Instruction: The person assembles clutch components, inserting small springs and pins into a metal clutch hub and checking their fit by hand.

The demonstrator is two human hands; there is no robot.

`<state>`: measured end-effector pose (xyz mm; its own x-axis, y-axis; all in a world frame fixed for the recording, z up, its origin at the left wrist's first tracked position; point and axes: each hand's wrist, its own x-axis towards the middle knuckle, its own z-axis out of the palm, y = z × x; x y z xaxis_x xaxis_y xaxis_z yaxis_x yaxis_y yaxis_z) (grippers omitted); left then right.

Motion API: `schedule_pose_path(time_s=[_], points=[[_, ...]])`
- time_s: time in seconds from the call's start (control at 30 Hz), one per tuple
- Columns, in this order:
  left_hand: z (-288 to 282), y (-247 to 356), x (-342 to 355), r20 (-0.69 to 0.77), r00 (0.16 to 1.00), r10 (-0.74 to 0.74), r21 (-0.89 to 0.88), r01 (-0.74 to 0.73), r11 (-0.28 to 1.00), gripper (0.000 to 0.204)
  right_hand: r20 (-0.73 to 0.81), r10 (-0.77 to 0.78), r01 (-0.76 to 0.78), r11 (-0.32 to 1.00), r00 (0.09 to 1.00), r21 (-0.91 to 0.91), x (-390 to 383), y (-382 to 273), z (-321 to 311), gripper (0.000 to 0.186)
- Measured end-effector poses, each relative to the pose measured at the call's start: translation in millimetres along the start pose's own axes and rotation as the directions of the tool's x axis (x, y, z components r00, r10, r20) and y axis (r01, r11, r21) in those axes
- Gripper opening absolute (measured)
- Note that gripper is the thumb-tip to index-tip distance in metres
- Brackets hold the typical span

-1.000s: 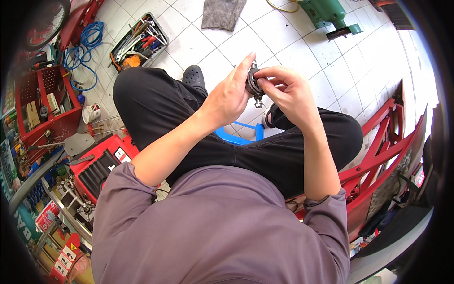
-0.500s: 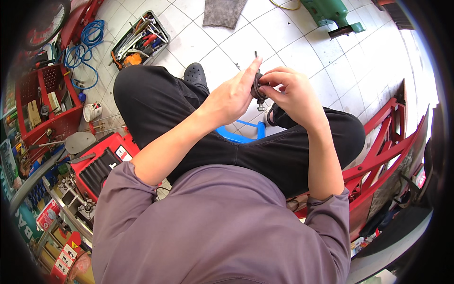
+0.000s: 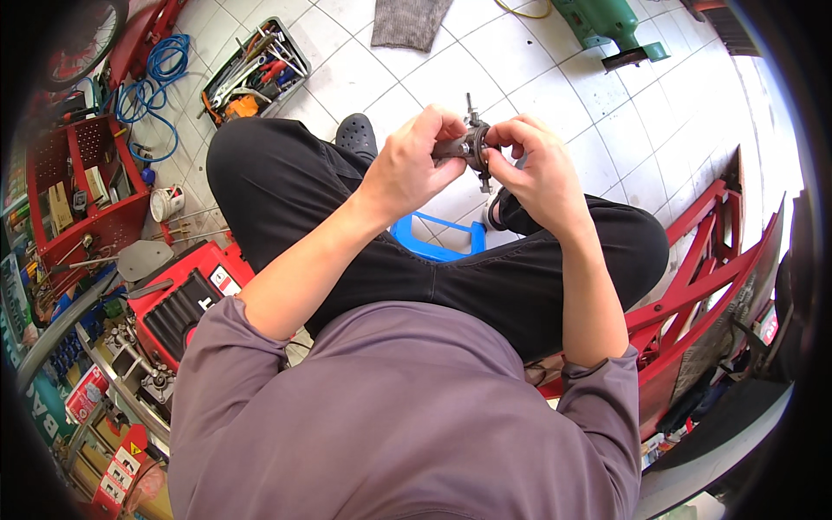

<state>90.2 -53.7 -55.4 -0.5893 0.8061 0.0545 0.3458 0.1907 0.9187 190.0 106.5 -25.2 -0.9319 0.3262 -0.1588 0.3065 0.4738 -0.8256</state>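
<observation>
Between my hands, above my crossed legs, is a dark metal mechanical part (image 3: pixel 474 149) with a round ring and bolts sticking out at its top and bottom. My left hand (image 3: pixel 404 166) has its fingers closed on the part's left end, thumb below and index finger above. My right hand (image 3: pixel 537 173) pinches the ring from the right with thumb and curled fingers. Below them, between my thighs, a blue plastic stool (image 3: pixel 433 249) shows in part.
A tool tray (image 3: pixel 217 108) stands upper left, beside a blue hose (image 3: pixel 165 61) and a red shelved cart (image 3: pixel 61 147). A green machine (image 3: pixel 607 22) and grey cloth (image 3: pixel 407 22) lie ahead on the tiles. A red metal frame (image 3: pixel 693 286) is at right; a red case (image 3: pixel 173 295) at lower left.
My left hand has changed from flat, extended fingers along the part to curled fingers gripping its left end, which now shows more. The part has tilted and shifted slightly right.
</observation>
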Motion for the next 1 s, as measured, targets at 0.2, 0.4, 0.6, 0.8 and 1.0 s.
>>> schedule_pose_path(time_s=[0.2,0.4,0.6,0.8,1.0], points=[[-4,-4,4,-0.118,0.989,0.085,-0.084,-0.095,0.992,0.021,-0.030,-0.028,0.032,0.991,0.999,0.133,2,2,-6,0.019],[0,-2,6,-0.145,0.971,-0.189,-0.466,0.101,0.879,0.027,-0.015,0.077,-0.051,0.775,0.997,0.630,2,11,0,0.058],[3,-3,3,-0.105,0.987,-0.120,-0.613,0.031,0.789,0.023,0.109,-0.004,-0.073,0.713,0.994,0.698,-3,2,22,0.065],[-14,-7,1,0.009,1.000,0.029,-0.445,-0.022,0.895,0.023,0.055,-0.047,0.006,0.815,0.997,0.579,-8,-5,17,0.056],[-26,4,8,0.062,0.984,0.165,-0.097,-0.158,0.983,0.020,0.051,-0.135,0.102,0.906,0.990,0.412,-8,-3,3,0.054]])
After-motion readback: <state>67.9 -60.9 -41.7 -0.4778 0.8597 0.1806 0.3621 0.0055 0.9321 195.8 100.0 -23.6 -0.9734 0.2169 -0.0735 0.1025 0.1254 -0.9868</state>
